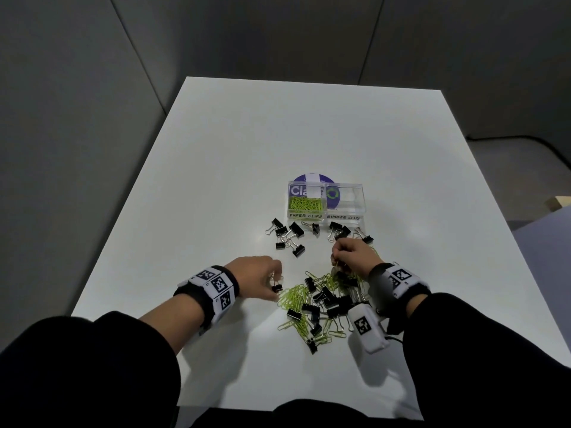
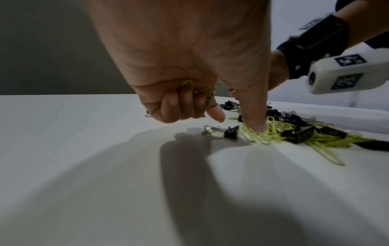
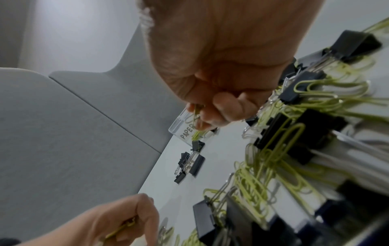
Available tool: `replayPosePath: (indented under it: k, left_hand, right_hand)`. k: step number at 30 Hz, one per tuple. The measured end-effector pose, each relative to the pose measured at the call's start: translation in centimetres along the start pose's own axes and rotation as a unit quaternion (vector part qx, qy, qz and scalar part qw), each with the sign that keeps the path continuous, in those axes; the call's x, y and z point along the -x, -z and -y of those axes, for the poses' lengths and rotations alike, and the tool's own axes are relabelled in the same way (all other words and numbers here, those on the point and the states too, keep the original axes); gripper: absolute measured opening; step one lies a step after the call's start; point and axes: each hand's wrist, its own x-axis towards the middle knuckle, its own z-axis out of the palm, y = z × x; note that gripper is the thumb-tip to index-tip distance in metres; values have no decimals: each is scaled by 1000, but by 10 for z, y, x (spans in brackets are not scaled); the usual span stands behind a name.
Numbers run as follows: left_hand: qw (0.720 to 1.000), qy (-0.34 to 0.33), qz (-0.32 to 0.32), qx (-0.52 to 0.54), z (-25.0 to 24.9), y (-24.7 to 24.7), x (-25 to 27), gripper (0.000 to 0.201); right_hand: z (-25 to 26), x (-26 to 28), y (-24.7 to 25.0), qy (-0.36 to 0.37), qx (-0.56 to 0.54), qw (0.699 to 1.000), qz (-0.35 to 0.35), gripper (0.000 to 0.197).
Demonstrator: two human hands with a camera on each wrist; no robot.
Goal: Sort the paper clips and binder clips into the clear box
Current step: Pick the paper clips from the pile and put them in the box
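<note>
The clear box (image 1: 358,193) stands mid-table, labelled in two halves. Green paper clips (image 1: 306,204) fill its left half; the right half (image 1: 347,200) looks empty. Black binder clips (image 1: 285,234) lie scattered in front of it. A mixed pile (image 1: 324,299) of green paper clips and black binder clips lies nearer me. My left hand (image 1: 272,282) is at the pile's left edge beside one binder clip (image 1: 277,287). Its curled fingers hold green paper clips (image 2: 197,89) while the thumb (image 2: 256,123) presses on the pile. My right hand (image 1: 340,257), over the pile's far side, pinches green paper clips (image 3: 197,116).
A purple round disc (image 1: 312,179) lies under the box. The white table (image 1: 216,180) has bare surface to the left and behind the box. Grey padded panels (image 1: 92,118) surround it. The white wrist camera housing (image 1: 366,327) hangs over the pile's right side.
</note>
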Motion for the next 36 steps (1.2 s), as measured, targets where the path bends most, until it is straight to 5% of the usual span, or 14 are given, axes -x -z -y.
replayPosePath:
  k: [8, 15, 18, 22, 26, 31, 36]
  left_hand:
    - [999, -19, 0, -29, -5, 0, -2, 36]
    - [998, -33, -46, -32, -5, 21, -12, 36]
    - [996, -7, -77, -41, -2, 30, -23, 34]
    - [992, 29, -120, -19, -3, 33, -31, 34]
    - [992, 29, -111, -51, -6, 26, -23, 29]
    - [997, 33, -16, -71, -21, 7, -14, 44]
    - [993, 47, -18, -102, -33, -2, -18, 60]
  right_hand:
    - [0, 2, -2, -56, -69, 995, 36, 31]
    - [1, 2, -13, -7, 142, 987, 76, 27]
    - [7, 6, -19, 45, 288, 949, 115, 15]
    - [9, 8, -28, 106, 449, 871, 171, 36]
    - [8, 9, -33, 133, 473, 857, 157, 31]
    - [16, 6, -25, 166, 464, 864, 105, 31]
    - [19, -1, -17, 130, 462, 875, 69, 42]
